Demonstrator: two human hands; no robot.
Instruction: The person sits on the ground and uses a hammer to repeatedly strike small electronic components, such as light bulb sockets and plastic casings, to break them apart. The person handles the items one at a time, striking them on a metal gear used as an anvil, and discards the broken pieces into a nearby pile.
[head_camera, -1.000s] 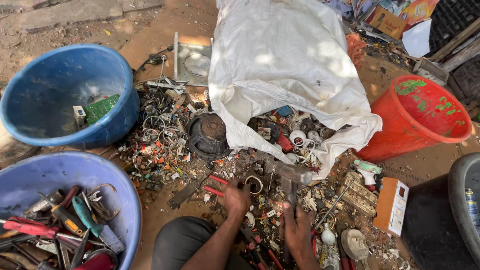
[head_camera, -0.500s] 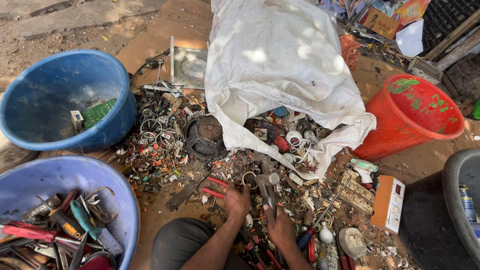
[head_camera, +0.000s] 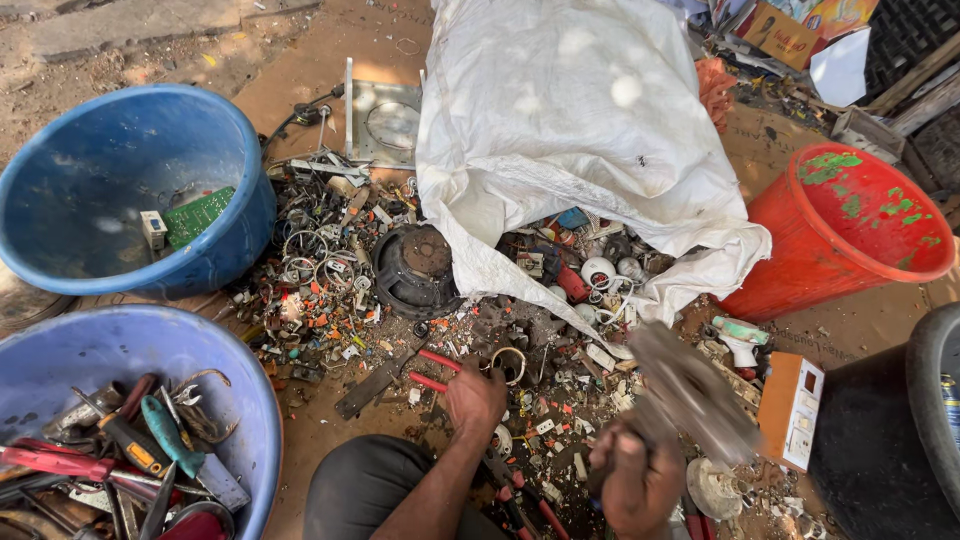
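Observation:
My left hand (head_camera: 476, 397) rests on the scrap heap (head_camera: 400, 290) beside a small metal ring (head_camera: 508, 364) and red-handled pliers (head_camera: 437, 370); whether it grips anything cannot be seen. My right hand (head_camera: 634, 478) is closed around the end of a grey metal piece (head_camera: 690, 392), motion-blurred and lifted above the pile. Behind the heap lies a white sack (head_camera: 570, 130), its open mouth spilling bulbs and sockets (head_camera: 600, 272). A round black part (head_camera: 415, 268) sits at the sack's left edge.
A blue tub (head_camera: 215, 140) holds a green circuit board (head_camera: 197, 215). A nearer lilac-blue tub (head_camera: 225, 365) is full of hand tools (head_camera: 130, 450). A red bucket (head_camera: 800, 260) stands at right, near a white and orange box (head_camera: 792, 410) and a dark bin (head_camera: 925, 370).
My right hand has taken a grey metal piece off the pile and swung it up to the right. My left hand stays on the scrap.

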